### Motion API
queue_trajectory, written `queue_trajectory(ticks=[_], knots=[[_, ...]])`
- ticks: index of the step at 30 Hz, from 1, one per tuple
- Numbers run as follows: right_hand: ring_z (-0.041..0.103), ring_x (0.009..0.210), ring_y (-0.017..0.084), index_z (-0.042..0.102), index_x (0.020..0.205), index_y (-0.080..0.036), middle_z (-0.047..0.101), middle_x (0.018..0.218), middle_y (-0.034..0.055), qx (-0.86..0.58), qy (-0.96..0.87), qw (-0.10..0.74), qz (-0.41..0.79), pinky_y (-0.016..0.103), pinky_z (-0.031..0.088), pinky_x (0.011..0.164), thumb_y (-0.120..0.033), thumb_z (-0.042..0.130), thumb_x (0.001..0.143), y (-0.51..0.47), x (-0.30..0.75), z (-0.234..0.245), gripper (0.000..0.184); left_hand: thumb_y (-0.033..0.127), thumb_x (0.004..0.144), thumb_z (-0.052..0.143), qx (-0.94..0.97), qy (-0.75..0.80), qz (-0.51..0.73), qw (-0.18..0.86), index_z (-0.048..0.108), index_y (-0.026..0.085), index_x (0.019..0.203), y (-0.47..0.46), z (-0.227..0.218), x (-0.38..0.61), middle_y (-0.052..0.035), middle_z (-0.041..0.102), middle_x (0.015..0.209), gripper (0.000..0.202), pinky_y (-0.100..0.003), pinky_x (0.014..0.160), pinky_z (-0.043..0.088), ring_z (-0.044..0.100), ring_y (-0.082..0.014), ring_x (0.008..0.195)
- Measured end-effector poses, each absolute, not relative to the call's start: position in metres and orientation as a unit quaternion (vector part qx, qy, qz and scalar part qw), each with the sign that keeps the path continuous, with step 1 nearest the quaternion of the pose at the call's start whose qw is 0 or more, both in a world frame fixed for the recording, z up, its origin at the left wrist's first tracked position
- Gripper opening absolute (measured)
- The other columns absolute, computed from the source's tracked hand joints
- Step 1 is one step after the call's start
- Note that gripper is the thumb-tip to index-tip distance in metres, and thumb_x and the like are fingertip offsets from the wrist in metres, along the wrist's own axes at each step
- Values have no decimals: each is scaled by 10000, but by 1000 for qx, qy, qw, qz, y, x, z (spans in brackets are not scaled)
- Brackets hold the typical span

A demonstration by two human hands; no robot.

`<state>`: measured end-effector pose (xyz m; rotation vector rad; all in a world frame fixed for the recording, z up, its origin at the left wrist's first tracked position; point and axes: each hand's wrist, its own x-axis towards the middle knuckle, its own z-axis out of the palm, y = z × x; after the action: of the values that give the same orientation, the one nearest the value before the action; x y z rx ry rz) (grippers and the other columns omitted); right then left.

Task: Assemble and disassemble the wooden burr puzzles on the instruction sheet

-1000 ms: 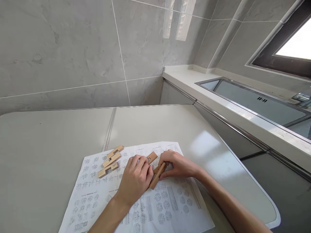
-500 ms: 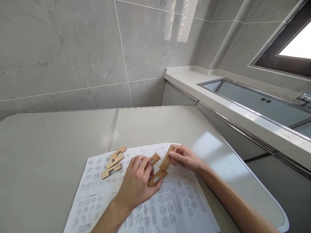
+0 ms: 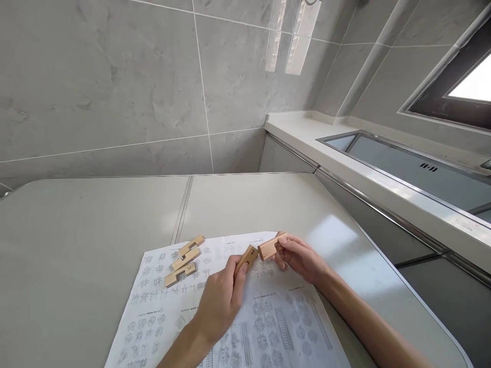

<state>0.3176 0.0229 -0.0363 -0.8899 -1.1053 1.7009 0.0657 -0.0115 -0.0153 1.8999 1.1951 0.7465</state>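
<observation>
My left hand [image 3: 222,294] is closed around a notched wooden block [image 3: 251,253] marked with a 2, its upper end sticking out past the fingers. Just to the right, my right hand [image 3: 303,257] pinches another notched wooden block [image 3: 268,249], which has a small dark mark near its far end. The two held blocks are close together, with a narrow gap between their near ends. Left of my hands, three pale notched wooden blocks [image 3: 185,275] lie slantwise in a row on a printed paper sheet [image 3: 172,312]. My fingers cover parts of both held blocks.
The sheet, printed with rows of grey plant-like drawings, lies on a pale table [image 3: 95,230] with a seam [image 3: 183,207] across it. A grey tiled wall [image 3: 134,76] stands behind. Along the right runs a white counter [image 3: 291,125] with a sink [image 3: 402,158].
My hands have drawn the two blocks apart and turned them. The right block has swung closer to level, and the left block now points upward. The three blocks stay on the sheet.
</observation>
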Motion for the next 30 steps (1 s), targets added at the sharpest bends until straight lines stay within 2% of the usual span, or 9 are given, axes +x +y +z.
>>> queue_trajectory(ticks=[3, 6, 10, 13, 15, 19, 21, 24, 30], knots=[[553, 570, 145, 667, 843, -183, 700, 751, 53, -352, -464, 428, 691, 283, 440, 552, -614, 708, 984, 19, 310, -32, 455, 498, 1160, 295, 694, 473, 301, 451, 550, 245, 1171, -14, -13, 67, 54, 452, 664, 360, -277, 487, 310, 394, -146, 511], [549, 589, 146, 727, 851, -165, 711, 767, 57, -352, -491, 414, 681, 298, 478, 604, -613, 706, 993, 14, 300, -25, 470, 485, 1162, 300, 692, 451, 323, 463, 537, 252, 1321, -15, -12, 66, 6, 546, 763, 368, -305, 547, 425, 495, -174, 597], [550, 621, 165, 761, 857, -189, 655, 689, 17, -410, -569, 404, 588, 308, 494, 664, -660, 599, 1042, 9, 292, -20, 531, 414, 1167, 328, 703, 422, 364, 441, 491, 264, 1479, -16, -10, 65, -82, 690, 989, 382, -389, 774, 606, 676, -235, 857], [547, 634, 172, 770, 831, -199, 604, 650, 4, -439, -609, 389, 534, 303, 457, 655, -659, 538, 1072, 7, 290, -21, 569, 357, 1169, 330, 703, 428, 384, 419, 433, 264, 1561, -15, -8, 66, -119, 712, 1181, 416, -432, 936, 633, 709, -254, 1056], [540, 631, 173, 771, 816, -202, 591, 640, 2, -451, -612, 387, 522, 304, 437, 647, -653, 527, 1080, 6, 289, -23, 576, 332, 1168, 335, 707, 441, 384, 399, 427, 277, 1577, -14, -7, 67, -119, 700, 1260, 423, -429, 979, 631, 705, -247, 1107], [538, 629, 175, 756, 773, -200, 604, 644, 8, -462, -593, 395, 528, 310, 441, 653, -677, 522, 1071, 3, 285, -24, 609, 311, 1164, 343, 722, 452, 371, 371, 413, 319, 1599, -14, -10, 67, -102, 695, 1194, 440, -417, 902, 645, 696, -241, 1024], [534, 633, 173, 757, 759, -197, 600, 639, 9, -462, -591, 395, 531, 310, 445, 659, -675, 524, 1073, 1, 282, -25, 617, 306, 1162, 334, 731, 454, 367, 353, 334, 331, 1653, -14, -13, 66, -102, 688, 1154, 492, -409, 834, 652, 689, -244, 968], [541, 639, 171, 792, 838, -199, 653, 691, 17, -448, -587, 394, 547, 308, 456, 656, -654, 543, 1076, -1, 278, -27, 571, 286, 1158, 319, 748, 456, 360, 322, 209, 337, 1714, -14, -16, 65, -106, 681, 1159, 569, -383, 755, 654, 685, -236, 907], [551, 624, 158, 838, 947, -204, 731, 745, 30, -422, -602, 373, 567, 293, 463, 638, -629, 550, 1085, -3, 278, -25, 532, 260, 1152, 319, 768, 448, 346, 300, 161, 321, 1735, -12, -12, 64, -97, 697, 1140, 607, -364, 755, 670, 700, -223, 887]])
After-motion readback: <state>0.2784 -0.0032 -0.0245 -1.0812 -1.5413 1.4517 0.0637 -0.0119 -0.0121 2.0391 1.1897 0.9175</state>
